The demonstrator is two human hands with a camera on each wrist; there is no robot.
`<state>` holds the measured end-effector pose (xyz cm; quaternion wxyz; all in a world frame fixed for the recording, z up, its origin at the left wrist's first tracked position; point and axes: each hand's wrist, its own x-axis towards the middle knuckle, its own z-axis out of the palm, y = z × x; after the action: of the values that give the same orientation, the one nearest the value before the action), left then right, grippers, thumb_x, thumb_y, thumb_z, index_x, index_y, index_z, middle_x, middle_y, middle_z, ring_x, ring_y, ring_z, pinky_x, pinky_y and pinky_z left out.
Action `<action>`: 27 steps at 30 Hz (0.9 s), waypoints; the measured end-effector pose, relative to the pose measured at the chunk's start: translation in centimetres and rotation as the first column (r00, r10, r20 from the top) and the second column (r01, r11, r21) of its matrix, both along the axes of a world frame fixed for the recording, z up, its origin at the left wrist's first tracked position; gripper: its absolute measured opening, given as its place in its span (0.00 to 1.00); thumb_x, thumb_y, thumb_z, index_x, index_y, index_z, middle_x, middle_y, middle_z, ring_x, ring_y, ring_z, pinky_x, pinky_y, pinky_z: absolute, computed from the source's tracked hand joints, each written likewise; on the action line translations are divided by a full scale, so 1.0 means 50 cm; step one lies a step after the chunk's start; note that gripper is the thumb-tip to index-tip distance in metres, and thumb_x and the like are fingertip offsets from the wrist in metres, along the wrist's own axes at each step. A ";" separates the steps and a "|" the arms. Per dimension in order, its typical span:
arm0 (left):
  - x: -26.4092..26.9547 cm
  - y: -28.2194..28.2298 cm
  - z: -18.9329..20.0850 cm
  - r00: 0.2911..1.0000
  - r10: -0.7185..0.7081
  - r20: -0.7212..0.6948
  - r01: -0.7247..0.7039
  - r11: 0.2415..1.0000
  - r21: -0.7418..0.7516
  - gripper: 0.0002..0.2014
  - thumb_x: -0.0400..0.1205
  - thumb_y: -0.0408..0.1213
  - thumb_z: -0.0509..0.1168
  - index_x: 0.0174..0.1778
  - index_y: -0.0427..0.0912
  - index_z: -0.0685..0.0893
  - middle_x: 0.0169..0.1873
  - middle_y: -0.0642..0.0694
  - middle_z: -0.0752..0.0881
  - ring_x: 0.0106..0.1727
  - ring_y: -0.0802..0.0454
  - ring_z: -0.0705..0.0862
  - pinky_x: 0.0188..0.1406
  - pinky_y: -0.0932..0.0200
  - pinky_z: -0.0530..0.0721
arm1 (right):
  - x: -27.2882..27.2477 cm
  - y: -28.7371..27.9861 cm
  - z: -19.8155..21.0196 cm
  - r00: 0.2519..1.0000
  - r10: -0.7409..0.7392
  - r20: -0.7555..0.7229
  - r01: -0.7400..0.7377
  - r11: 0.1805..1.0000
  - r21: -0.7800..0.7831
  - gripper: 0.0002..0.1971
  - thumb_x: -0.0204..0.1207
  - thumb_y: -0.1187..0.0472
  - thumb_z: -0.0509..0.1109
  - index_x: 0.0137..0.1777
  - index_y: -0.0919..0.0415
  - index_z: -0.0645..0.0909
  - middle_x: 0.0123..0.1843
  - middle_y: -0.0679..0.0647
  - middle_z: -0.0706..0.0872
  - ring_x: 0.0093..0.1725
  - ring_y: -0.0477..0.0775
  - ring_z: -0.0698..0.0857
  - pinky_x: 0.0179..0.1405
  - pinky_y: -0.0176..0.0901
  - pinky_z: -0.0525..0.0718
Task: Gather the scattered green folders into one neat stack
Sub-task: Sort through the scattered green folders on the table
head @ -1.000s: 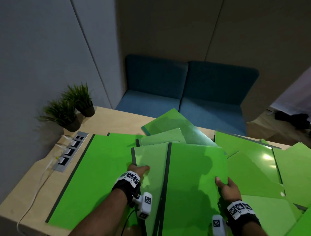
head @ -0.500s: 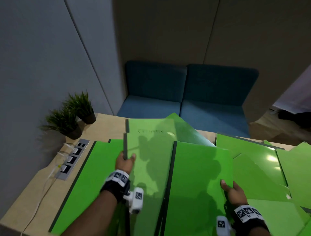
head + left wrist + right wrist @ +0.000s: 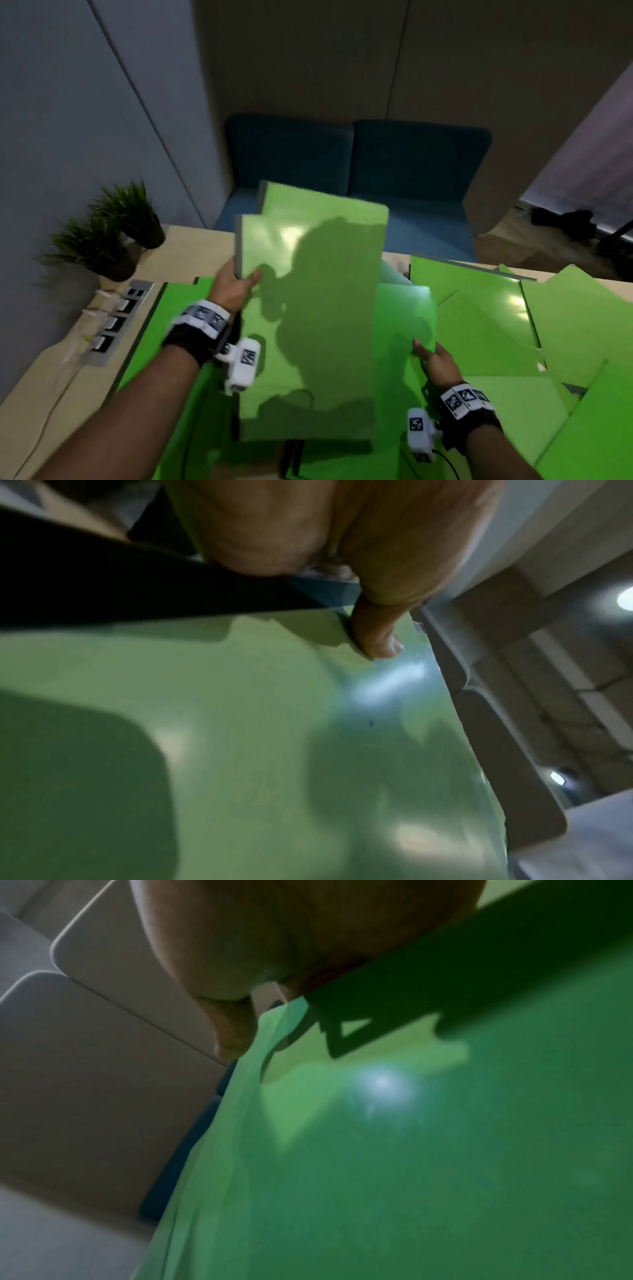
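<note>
Looking down from the head view, the left hand (image 3: 236, 286) grips the left edge of a lifted bundle of green folders (image 3: 308, 325), thumb on the top face and fingers underneath, so the bundle tilts up off the surface (image 3: 191, 246). A second folder (image 3: 291, 198) peeks out behind its far edge. The right hand (image 3: 433, 359) lies on a bright green folder (image 3: 404, 342) lower down, at its right edge — whether its fingers curl under that edge cannot be told. More green folders (image 3: 479, 308) lie scattered and overlapping to the right, and a large one (image 3: 178, 325) lies flat on the left. Two small potted plants (image 3: 113, 233) and a socket strip (image 3: 113, 322) sit near the left wall; a blue sofa (image 3: 356, 161) stands beyond.

From the left wrist, the thumb (image 3: 377, 631) presses on the glossy pale-green face (image 3: 274, 750) beside a dark spine.

From the right wrist, the picture is blurred: the palm (image 3: 274, 934) rests at a green sheet's (image 3: 411, 1150) edge, and one fingertip (image 3: 232, 1037) shows beyond it — the grip is unclear.
</note>
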<state>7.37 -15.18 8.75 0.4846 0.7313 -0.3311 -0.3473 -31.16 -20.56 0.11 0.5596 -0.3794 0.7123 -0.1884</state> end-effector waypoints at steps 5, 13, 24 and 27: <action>-0.186 0.010 -0.139 0.998 -0.065 -0.007 0.064 0.952 0.300 0.22 0.79 0.38 0.71 0.68 0.35 0.79 0.60 0.35 0.86 0.60 0.38 0.85 0.53 0.56 0.79 | -0.003 -0.001 0.025 0.999 0.036 0.017 -0.036 0.999 0.009 0.41 0.81 0.37 0.59 0.84 0.66 0.57 0.84 0.65 0.63 0.80 0.69 0.67 0.73 0.61 0.69; -0.283 0.082 -0.224 0.946 -0.268 0.184 0.112 0.799 0.591 0.41 0.81 0.55 0.63 0.83 0.35 0.55 0.81 0.37 0.61 0.79 0.39 0.67 0.77 0.48 0.70 | 0.025 0.049 0.003 0.943 -0.100 0.318 0.097 0.995 0.024 0.47 0.69 0.45 0.78 0.84 0.49 0.55 0.83 0.57 0.66 0.79 0.62 0.70 0.76 0.65 0.68; -0.139 -0.069 -0.077 0.810 -0.344 0.474 0.096 0.877 0.471 0.30 0.79 0.67 0.54 0.77 0.64 0.67 0.82 0.54 0.61 0.83 0.46 0.57 0.77 0.25 0.55 | 0.116 0.068 -0.003 0.834 0.025 0.551 -0.024 1.000 -0.009 0.36 0.64 0.54 0.83 0.74 0.46 0.74 0.74 0.56 0.80 0.72 0.65 0.79 0.71 0.71 0.74; -0.141 -0.060 -0.084 0.820 -0.407 0.403 0.150 0.831 0.536 0.28 0.79 0.68 0.54 0.73 0.62 0.74 0.78 0.51 0.70 0.79 0.43 0.64 0.75 0.32 0.64 | 0.119 0.059 0.005 0.866 0.029 0.499 -0.017 0.999 -0.029 0.64 0.35 0.35 0.88 0.77 0.54 0.72 0.74 0.59 0.79 0.71 0.63 0.79 0.65 0.56 0.83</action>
<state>0.32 -18.20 4.54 0.1263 0.8339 -0.4551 -0.2856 -25.20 -17.61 0.34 0.7226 -0.3327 0.5365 -0.2817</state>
